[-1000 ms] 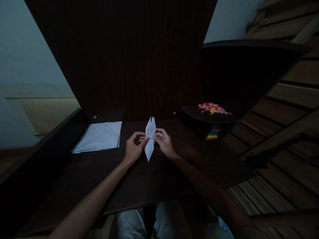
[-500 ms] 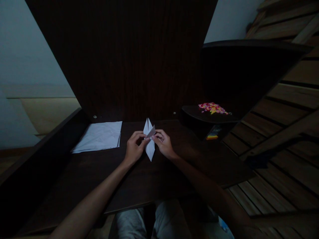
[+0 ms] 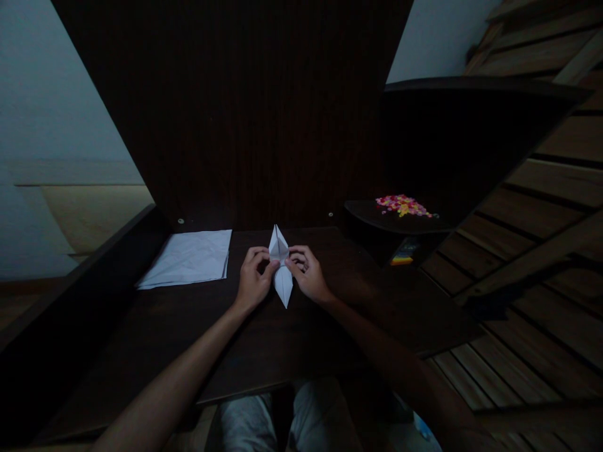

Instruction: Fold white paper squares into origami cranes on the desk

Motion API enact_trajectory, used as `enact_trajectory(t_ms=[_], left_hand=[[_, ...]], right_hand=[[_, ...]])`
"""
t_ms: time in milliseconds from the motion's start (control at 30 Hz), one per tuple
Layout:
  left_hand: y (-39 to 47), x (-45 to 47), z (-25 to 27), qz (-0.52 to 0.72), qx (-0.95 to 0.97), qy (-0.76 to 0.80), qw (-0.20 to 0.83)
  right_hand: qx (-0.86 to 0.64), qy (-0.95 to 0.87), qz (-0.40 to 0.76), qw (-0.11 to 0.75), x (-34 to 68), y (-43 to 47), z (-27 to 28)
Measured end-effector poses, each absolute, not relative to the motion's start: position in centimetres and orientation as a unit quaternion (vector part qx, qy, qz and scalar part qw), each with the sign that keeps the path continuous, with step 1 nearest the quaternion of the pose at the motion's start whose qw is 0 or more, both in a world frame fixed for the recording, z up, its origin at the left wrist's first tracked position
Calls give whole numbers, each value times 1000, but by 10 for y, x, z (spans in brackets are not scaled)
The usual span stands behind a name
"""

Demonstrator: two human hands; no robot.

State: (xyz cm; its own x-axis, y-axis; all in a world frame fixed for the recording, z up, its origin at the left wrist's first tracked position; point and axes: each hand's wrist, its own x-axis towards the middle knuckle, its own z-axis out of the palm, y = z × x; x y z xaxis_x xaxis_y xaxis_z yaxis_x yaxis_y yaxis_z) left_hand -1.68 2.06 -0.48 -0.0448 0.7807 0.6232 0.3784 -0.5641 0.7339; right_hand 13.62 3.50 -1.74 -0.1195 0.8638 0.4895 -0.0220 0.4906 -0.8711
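Note:
Between my hands is a folded white origami paper (image 3: 284, 289), long and diamond-shaped, with a split point at its far end and a single point towards me. My left hand (image 3: 255, 276) pinches its left edge near the middle, thumb on top. On the opposite edge my right hand (image 3: 308, 273) grips the paper with the thumb and curled fingers. A flap stands up in the far half, close to the fingertips. The fingers partly hide the paper's middle.
A stack of white paper sheets (image 3: 188, 257) lies left on the dark desk (image 3: 254, 351). Small pink, red and yellow pieces (image 3: 402, 204) are heaped on a corner shelf (image 3: 372, 216) at right. A raised side board (image 3: 85, 270) edges the left.
The raised flap, which leaned to the right, now stands more centred over the far half. Both thumbs have drawn in closer at the paper's middle.

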Motion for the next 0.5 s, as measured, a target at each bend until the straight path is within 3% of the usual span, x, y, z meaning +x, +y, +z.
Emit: enact_trajectory(t_ms=[500], left_hand=[[22, -15, -7, 575, 675, 416, 202]], right_hand=[[-325, -642, 436, 541, 137, 34, -12]])
